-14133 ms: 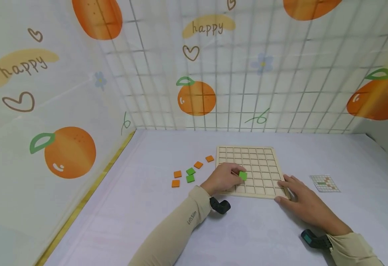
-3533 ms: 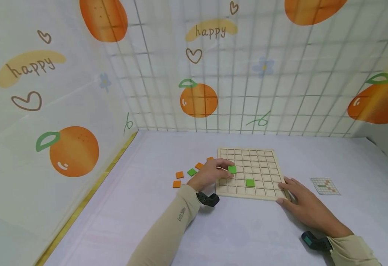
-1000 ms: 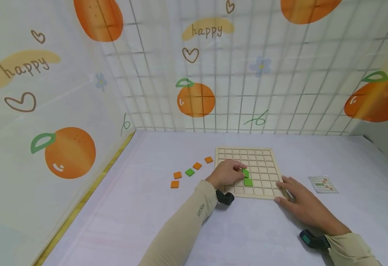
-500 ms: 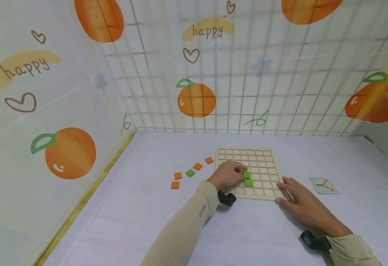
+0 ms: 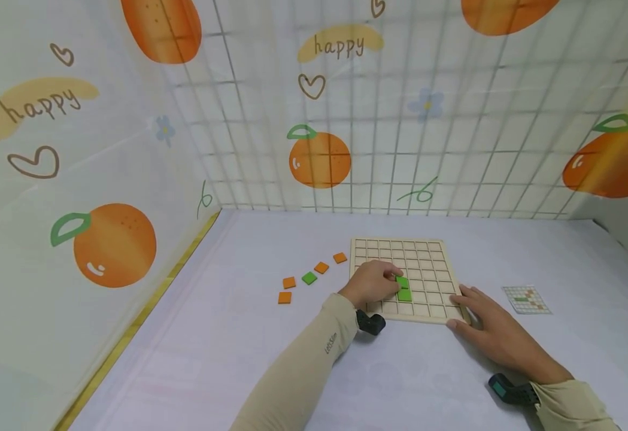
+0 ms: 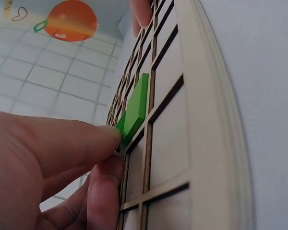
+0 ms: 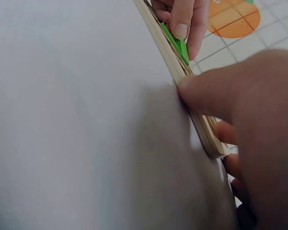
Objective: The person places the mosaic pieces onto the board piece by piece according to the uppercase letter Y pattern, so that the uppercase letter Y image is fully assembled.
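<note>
My left hand [image 5: 373, 282] pinches a small green square tile [image 5: 402, 281] between thumb and fingertips, low over the wooden grid board [image 5: 427, 269]. Right beside it, on the near side, a second green tile [image 5: 404, 295] lies on the board; the left wrist view shows this tile [image 6: 137, 108] in front, with the pinched one [image 6: 120, 123] partly hidden behind it. My right hand [image 5: 488, 329] holds the board's near right corner. In the right wrist view its thumb presses the front edge [image 7: 201, 127], with the fingers round the side.
Left of the board lie several loose orange tiles [image 5: 289, 282] and one green tile [image 5: 309, 278] on the white cloth [image 5: 195, 341]. A small printed pattern card [image 5: 526, 299] lies to the right. A patterned curtain [image 5: 378, 120] hangs behind.
Since 3.5 s ago my left hand has carried the second green tile rightward across the board to beside the first. Over the last second it shifts slightly there. The right hand stays put.
</note>
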{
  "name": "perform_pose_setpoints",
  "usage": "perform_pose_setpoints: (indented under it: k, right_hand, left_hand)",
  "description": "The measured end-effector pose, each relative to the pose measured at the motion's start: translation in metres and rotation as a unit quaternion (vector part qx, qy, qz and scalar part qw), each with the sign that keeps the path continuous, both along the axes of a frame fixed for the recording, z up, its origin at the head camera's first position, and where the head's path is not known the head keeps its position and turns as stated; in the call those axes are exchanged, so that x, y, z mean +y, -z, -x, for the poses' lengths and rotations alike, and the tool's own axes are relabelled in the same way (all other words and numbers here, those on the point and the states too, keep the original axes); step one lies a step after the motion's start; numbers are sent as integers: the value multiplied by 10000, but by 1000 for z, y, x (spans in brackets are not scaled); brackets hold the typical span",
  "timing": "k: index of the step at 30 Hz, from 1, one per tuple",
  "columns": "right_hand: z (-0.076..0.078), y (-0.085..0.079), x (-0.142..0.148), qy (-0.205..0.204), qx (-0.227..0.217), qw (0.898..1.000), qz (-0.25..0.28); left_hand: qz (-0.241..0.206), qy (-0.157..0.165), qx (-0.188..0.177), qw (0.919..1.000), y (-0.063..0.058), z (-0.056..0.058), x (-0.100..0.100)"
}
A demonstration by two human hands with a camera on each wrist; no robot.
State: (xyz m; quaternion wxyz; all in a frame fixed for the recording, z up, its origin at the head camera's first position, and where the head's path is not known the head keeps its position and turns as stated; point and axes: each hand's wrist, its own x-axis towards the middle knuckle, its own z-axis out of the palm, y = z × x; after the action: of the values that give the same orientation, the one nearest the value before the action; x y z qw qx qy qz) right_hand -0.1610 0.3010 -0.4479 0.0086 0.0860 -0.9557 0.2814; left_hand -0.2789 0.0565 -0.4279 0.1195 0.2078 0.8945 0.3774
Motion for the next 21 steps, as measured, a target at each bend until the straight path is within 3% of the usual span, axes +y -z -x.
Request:
perform_pose_setpoints:
  k: [21]
  right_hand:
    - [1, 1, -3, 188, -186, 9996, -55]
  left_hand:
    - [167, 25, 146, 9998, 0, 2, 3]
